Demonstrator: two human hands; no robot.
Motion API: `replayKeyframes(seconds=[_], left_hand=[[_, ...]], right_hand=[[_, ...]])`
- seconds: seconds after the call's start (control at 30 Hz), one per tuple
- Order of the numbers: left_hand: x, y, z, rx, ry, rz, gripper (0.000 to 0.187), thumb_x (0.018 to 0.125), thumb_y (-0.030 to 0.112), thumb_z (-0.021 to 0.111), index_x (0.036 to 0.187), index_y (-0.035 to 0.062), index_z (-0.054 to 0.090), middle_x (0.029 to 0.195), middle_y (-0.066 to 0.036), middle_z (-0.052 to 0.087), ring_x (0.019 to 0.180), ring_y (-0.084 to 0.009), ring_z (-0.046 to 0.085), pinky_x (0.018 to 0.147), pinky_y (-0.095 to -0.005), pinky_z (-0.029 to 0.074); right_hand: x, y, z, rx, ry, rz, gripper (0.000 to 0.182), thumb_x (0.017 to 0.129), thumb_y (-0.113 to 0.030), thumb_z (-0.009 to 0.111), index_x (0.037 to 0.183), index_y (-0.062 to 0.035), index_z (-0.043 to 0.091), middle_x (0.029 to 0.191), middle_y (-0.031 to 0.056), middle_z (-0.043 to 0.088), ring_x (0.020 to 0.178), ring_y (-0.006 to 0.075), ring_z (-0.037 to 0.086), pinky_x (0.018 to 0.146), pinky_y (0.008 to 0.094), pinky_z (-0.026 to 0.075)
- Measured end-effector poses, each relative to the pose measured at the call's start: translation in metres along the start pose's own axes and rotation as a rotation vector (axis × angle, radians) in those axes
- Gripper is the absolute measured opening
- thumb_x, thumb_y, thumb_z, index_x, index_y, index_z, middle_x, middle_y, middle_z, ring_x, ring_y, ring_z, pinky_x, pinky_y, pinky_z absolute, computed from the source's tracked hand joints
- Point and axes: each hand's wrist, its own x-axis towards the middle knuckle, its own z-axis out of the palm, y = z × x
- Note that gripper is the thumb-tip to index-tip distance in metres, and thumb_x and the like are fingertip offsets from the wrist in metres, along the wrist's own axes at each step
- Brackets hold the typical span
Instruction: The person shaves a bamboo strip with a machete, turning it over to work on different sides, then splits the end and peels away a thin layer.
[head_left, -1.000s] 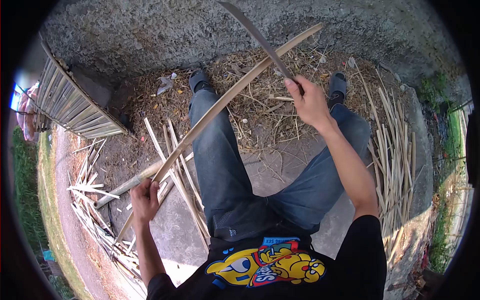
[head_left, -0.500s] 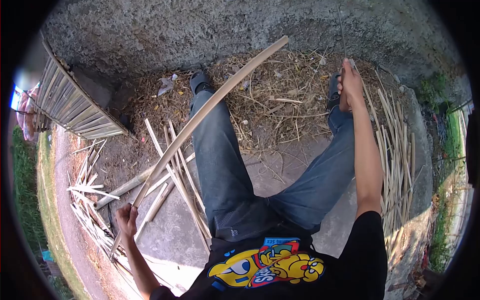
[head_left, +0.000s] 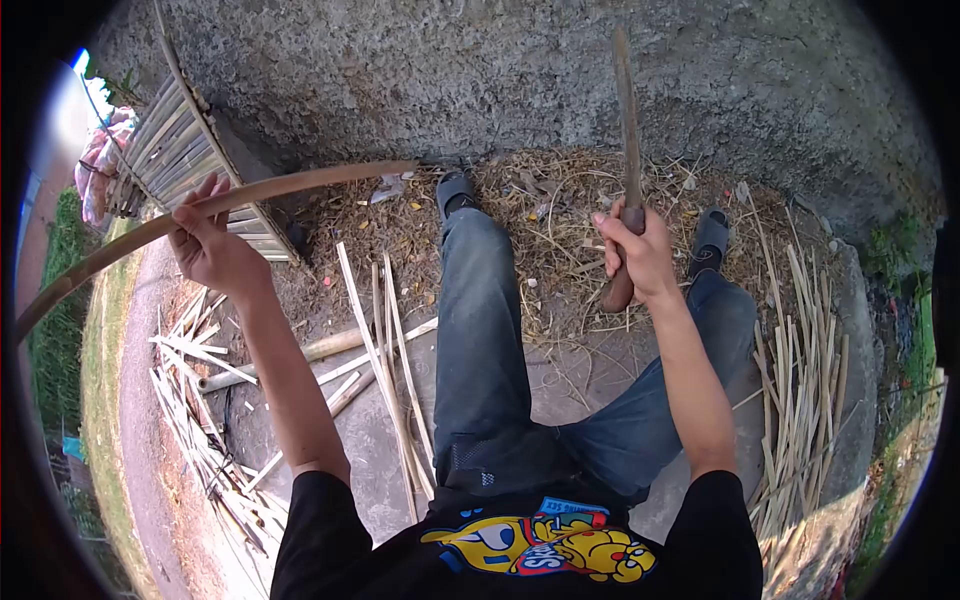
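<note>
A long, bowed bamboo strip (head_left: 310, 180) is pinched near its middle by my left hand (head_left: 214, 245), which is raised at the left. One end of the strip reaches toward my foot, while the other curves down to the left edge of view. My right hand (head_left: 645, 255) is closed around the brown wooden handle of a long-bladed knife (head_left: 630, 130). Its blade points up toward the wall, in front of my right leg. Knife and strip are well apart.
A rough grey wall (head_left: 480, 80) runs across the front. Split bamboo strips lie in piles at the left (head_left: 205, 430) and right (head_left: 800, 350). A bamboo pole (head_left: 320, 348) rests beside my left leg. Dry shavings (head_left: 560, 230) cover the ground between my feet. A slatted bamboo panel (head_left: 195, 150) leans at far left.
My left hand has risen and now grips the strip nearer its middle, with the strip swung leftward. My right hand has moved left and lower, turning the knife's broad blade into view.
</note>
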Motion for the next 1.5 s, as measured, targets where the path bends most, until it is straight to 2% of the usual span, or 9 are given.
replayKeyframes(seconds=[0.17, 0.33, 0.7, 0.8, 0.87, 0.93, 1.03, 1.23, 1.5], left_hand=[[-0.092, 0.017, 0.085, -0.166, -0.210, -0.328, 0.034, 0.106, 0.033, 0.047, 0.120, 0.0037, 0.057, 0.126, -0.015, 0.065, 0.109, -0.0273, 0.069, 0.080, -0.0335, 0.063], [-0.210, 0.011, 0.099, -0.306, -0.165, -0.827, 0.045, 0.102, 0.044, 0.054, 0.129, 0.0080, 0.055, 0.130, -0.009, 0.064, 0.109, -0.0215, 0.068, 0.077, -0.0293, 0.055], [-0.271, 0.023, 0.062, -0.519, -0.321, -1.858, 0.046, 0.105, 0.035, 0.050, 0.134, -0.0013, 0.052, 0.131, -0.012, 0.058, 0.123, -0.0219, 0.057, 0.109, -0.0385, 0.041], [-0.229, 0.061, 0.019, -0.495, -0.820, -1.331, 0.040, 0.103, 0.028, 0.054, 0.125, -0.0047, 0.061, 0.130, -0.020, 0.062, 0.121, -0.0295, 0.060, 0.103, -0.0455, 0.047], [-0.200, 0.057, -0.013, 0.419, -1.024, -0.300, 0.035, 0.093, 0.024, 0.067, 0.118, 0.0000, 0.068, 0.127, -0.021, 0.065, 0.118, -0.0330, 0.062, 0.097, -0.0441, 0.048], [-0.186, 0.043, -0.042, 0.963, -0.995, 0.141, 0.029, 0.090, 0.027, 0.071, 0.097, -0.0010, 0.069, 0.104, -0.020, 0.070, 0.093, -0.0354, 0.067, 0.084, -0.0412, 0.051], [-0.180, 0.002, -0.113, 0.975, -1.459, -0.554, 0.028, 0.093, 0.027, 0.069, 0.087, -0.0004, 0.065, 0.079, -0.014, 0.071, 0.069, -0.0289, 0.067, 0.067, -0.0380, 0.051], [-0.185, 0.018, -0.084, 0.755, -1.271, -0.789, 0.031, 0.097, 0.026, 0.065, 0.082, -0.0007, 0.060, 0.062, -0.006, 0.062, 0.057, -0.0132, 0.058, 0.055, -0.0311, 0.043], [-0.214, 0.013, -0.057, 0.744, -1.084, -0.733, 0.030, 0.101, 0.025, 0.057, 0.089, -0.0004, 0.067, 0.062, -0.012, 0.062, 0.057, -0.0236, 0.062, 0.058, -0.0384, 0.046]], right_hand=[[-0.013, 0.014, 0.046, 0.128, -0.100, -0.031, 0.029, 0.089, -0.020, 0.077, 0.096, -0.0027, 0.055, 0.110, 0.0143, 0.063, 0.063, 0.0121, 0.066, 0.042, 0.0238, 0.049], [-0.006, 0.012, 0.062, 0.265, -0.055, -0.151, 0.027, 0.091, -0.015, 0.074, 0.104, -0.0009, 0.056, 0.143, 0.0237, 0.047, 0.128, 0.0289, 0.057, 0.056, 0.0309, 0.064], [0.035, 0.077, 0.025, 0.277, 0.409, -0.035, 0.023, 0.086, 0.005, 0.071, 0.097, -0.0045, 0.053, 0.104, 0.0134, 0.067, 0.087, 0.0250, 0.073, 0.054, 0.0300, 0.055], [0.049, 0.086, 0.012, 0.265, 0.460, -0.033, 0.025, 0.085, 0.008, 0.069, 0.100, -0.0032, 0.052, 0.103, 0.0140, 0.067, 0.086, 0.0254, 0.073, 0.055, 0.0303, 0.055], [0.053, 0.084, 0.007, 0.252, 0.480, -0.042, 0.028, 0.084, 0.008, 0.069, 0.104, -0.0009, 0.051, 0.103, 0.0143, 0.067, 0.084, 0.0255, 0.073, 0.055, 0.0300, 0.055], [0.056, 0.082, 0.007, 0.236, 0.467, -0.058, 0.028, 0.084, 0.008, 0.069, 0.105, -0.0004, 0.051, 0.103, 0.0146, 0.067, 0.085, 0.0256, 0.072, 0.056, 0.0298, 0.055], [0.061, 0.078, 0.010, 0.188, 0.445, -0.139, 0.024, 0.087, 0.001, 0.071, 0.103, 0.0022, 0.053, 0.099, 0.0150, 0.068, 0.078, 0.0234, 0.073, 0.053, 0.0294, 0.055], [0.003, 0.051, 0.044, -0.560, 0.077, -0.087, 0.034, 0.096, -0.033, 0.068, 0.089, -0.0020, 0.056, 0.062, 0.0076, 0.064, 0.054, 0.0218, 0.067, 0.047, 0.0366, 0.051], [-0.038, 0.077, 0.076, -1.216, -0.363, -0.357, 0.051, 0.098, -0.054, 0.052, 0.095, -0.0035, 0.053, 0.071, 0.0180, 0.067, 0.072, 0.0403, 0.069, 0.059, 0.0525, 0.052]])
